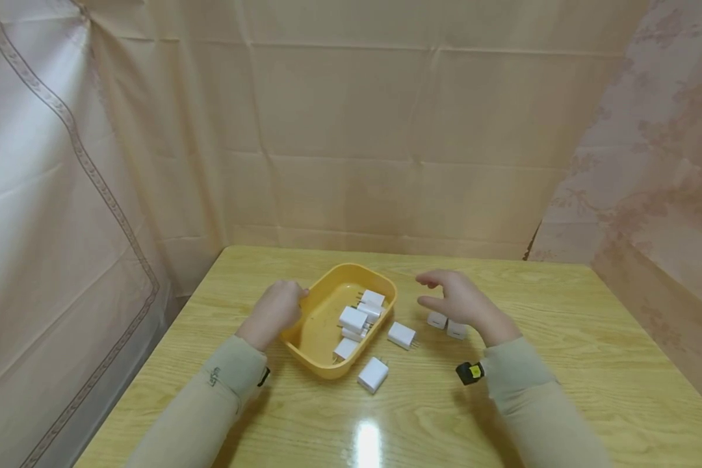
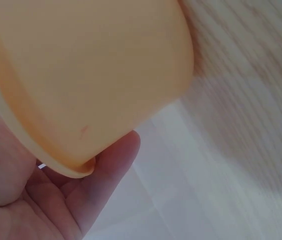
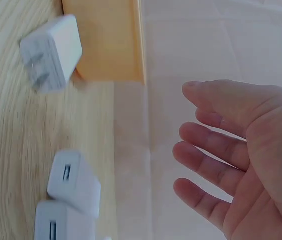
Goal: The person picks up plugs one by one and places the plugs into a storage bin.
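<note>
A yellow plastic basin (image 1: 316,312) stands tilted on the table, with several white charger plugs (image 1: 353,319) heaped along its right side. My left hand (image 1: 273,313) grips the basin's left rim, fingers and thumb about the edge in the left wrist view. Held in the air right of the basin, my right hand (image 1: 459,299) has its fingers loosely bent and nothing in them. Below it, two chargers (image 1: 437,320) lie side by side, their USB slots showing in the right wrist view. Another charger (image 1: 402,335) lies between the basin and that hand.
One more charger (image 1: 373,375) lies on the wooden table (image 1: 304,429) in front of the basin. A cream cloth (image 1: 351,130) hangs behind the table's back edge, and patterned cloths hang at both sides. A black wrist strap with a small device (image 1: 470,372) is at the right cuff.
</note>
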`<state>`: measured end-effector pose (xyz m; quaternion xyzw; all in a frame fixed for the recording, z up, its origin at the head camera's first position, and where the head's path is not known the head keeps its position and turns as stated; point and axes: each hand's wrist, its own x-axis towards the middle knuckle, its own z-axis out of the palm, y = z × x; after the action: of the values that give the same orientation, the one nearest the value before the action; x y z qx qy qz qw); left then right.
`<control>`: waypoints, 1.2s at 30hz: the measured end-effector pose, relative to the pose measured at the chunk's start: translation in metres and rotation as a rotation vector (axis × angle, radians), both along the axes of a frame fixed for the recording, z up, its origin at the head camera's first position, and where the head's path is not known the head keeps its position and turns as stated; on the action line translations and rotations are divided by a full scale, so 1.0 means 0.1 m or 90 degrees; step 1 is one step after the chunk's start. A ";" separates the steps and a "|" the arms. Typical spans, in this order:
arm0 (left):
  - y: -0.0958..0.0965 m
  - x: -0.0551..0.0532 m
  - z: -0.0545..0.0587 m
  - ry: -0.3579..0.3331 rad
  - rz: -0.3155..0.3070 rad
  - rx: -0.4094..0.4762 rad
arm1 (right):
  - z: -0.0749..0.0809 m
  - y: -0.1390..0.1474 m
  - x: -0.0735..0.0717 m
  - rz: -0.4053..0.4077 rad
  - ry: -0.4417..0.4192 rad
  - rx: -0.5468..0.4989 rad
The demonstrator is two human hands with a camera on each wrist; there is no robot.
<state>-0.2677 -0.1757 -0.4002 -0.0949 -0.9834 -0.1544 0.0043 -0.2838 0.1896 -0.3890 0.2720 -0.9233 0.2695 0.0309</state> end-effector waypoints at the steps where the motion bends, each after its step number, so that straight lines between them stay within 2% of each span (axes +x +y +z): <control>1: 0.00 0.00 0.00 -0.001 0.001 0.002 | 0.00 0.03 0.01 -0.004 0.004 0.000; 10: 0.00 0.01 0.02 -0.014 0.008 0.011 | -0.02 0.28 0.07 -0.032 -0.011 0.002; 18: 0.01 0.01 0.01 -0.007 0.007 0.007 | -0.05 0.47 0.11 -0.059 -0.023 0.007; 36: -0.01 0.02 0.02 -0.013 0.003 0.013 | -0.11 0.56 0.14 -0.071 -0.024 -0.001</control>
<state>-0.2657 -0.1762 -0.3983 -0.0909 -0.9820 -0.1653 -0.0045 -0.2699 0.2456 -0.4004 0.2149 -0.9371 0.2735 0.0284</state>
